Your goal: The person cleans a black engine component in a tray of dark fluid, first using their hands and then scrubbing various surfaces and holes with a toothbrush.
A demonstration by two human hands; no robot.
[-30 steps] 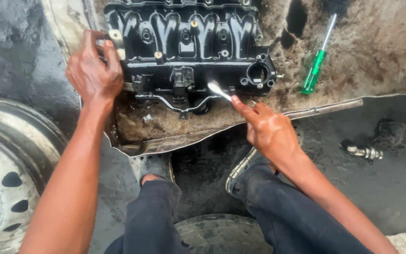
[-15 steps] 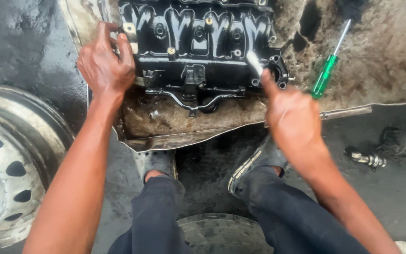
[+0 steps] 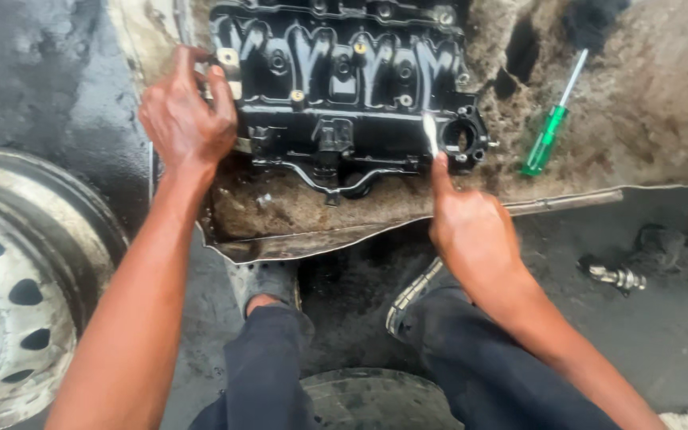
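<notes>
1. Crouching over a black engine cover (image 3: pixel 344 87), the person is working with both bare hands; the far edge of the cover is running out of the top of the view, so its full outline is not showing.
2. Gripping the cover's near-left corner, the left hand (image 3: pixel 187 119) is curling its fingers over a pale metal tab there; the fingertips are hiding behind the part, so how tightly they are closing cannot be told.
3. Holding a slim whitish tool (image 3: pixel 430 134), the right hand (image 3: pixel 471 231) is closing round its lower end, with the forefinger lying along the shaft; most of the handle is buried in the fist, so what kind of tool it is stays hard to make out.
4. Pointing upward, the tool's tip is sitting just beside the round port (image 3: pixel 459 137) at the cover's near-right corner; whether it is touching the rim is unclear.
5. Lying under the cover, a grimy metal sheet (image 3: pixel 320 231) is bearing it, along with a green-handled screwdriver (image 3: pixel 549 131) resting well to the right.
6. Showing only in part at the left edge, a steel wheel rim (image 3: pixel 17 287) is being cut off by the frame.
7. Resting on the dark floor at the right, a small metal fitting (image 3: pixel 616 277) is lying apart from both hands.
</notes>
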